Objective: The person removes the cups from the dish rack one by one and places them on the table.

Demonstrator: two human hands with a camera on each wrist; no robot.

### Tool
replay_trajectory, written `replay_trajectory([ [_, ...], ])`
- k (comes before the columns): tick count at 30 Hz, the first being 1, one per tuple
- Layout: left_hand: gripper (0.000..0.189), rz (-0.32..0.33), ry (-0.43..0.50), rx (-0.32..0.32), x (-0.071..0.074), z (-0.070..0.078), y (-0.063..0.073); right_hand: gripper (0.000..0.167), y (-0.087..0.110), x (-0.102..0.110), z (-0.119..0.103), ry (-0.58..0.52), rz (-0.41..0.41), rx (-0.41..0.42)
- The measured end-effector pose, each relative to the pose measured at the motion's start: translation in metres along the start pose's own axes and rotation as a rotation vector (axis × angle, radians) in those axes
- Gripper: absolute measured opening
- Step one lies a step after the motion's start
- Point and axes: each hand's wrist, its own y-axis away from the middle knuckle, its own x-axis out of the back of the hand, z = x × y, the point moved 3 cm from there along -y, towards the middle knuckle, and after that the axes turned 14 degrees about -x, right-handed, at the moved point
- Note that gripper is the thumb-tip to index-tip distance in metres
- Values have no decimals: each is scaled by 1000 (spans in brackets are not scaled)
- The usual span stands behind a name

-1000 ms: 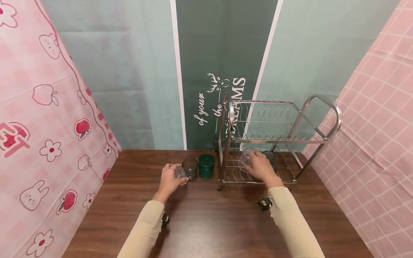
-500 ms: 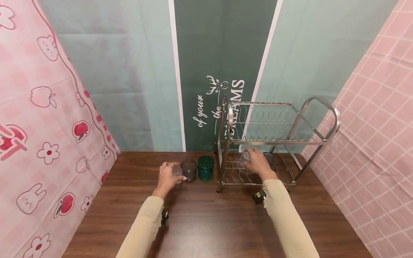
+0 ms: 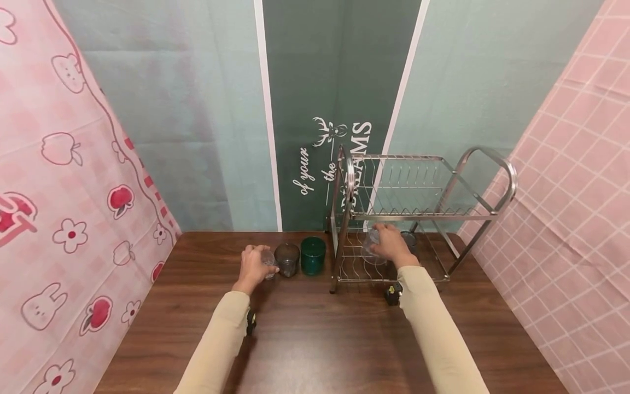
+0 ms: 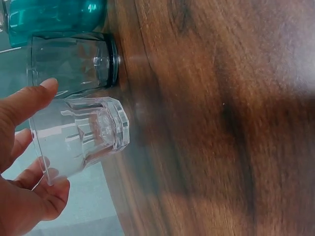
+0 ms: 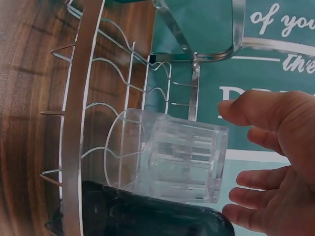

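So there's a clear tumbler (image 4: 81, 140) upright at the left of the table (image 3: 315, 339), the person's left hand (image 3: 252, 266) pinching it by the rim, with a smoky glass (image 3: 287, 259) just to its right and a green glass (image 3: 313, 255) beyond that. Further right, a second clear glass (image 5: 182, 157) sits upside down on the lower tier of the metal rack (image 3: 418, 216), left of a dark glass (image 5: 157, 214), and the right hand (image 3: 392, 244) has its fingers spread wide just beside the upturned base. Far side's a green curtain (image 3: 339, 60) with a deer print.

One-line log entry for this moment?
left hand: holds clear glass by rim, beside grey glass | right hand: near inverted glass on rack, lower tier
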Motion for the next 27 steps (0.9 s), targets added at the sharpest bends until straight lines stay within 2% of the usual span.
replay_trajectory([
  [4, 57, 3, 1, 0, -1, -1, -3, 59, -3, 0, -2, 22, 6, 18],
  [9, 57, 8, 6, -1, -4, -2, -6, 58, -7, -3, -1, 45, -5, -10],
  [14, 55, 17, -43, -14, -7, -4, -7, 58, -12, -9, 3, 57, -5, -22],
  [20, 51, -24, -110, -20, -10, -6, -6, 64, -14, -12, 7, 37, -5, -63],
  [27, 59, -81, -87, -1, -10, -8, -4, 56, -19, -17, 5, 58, -48, -55],
])
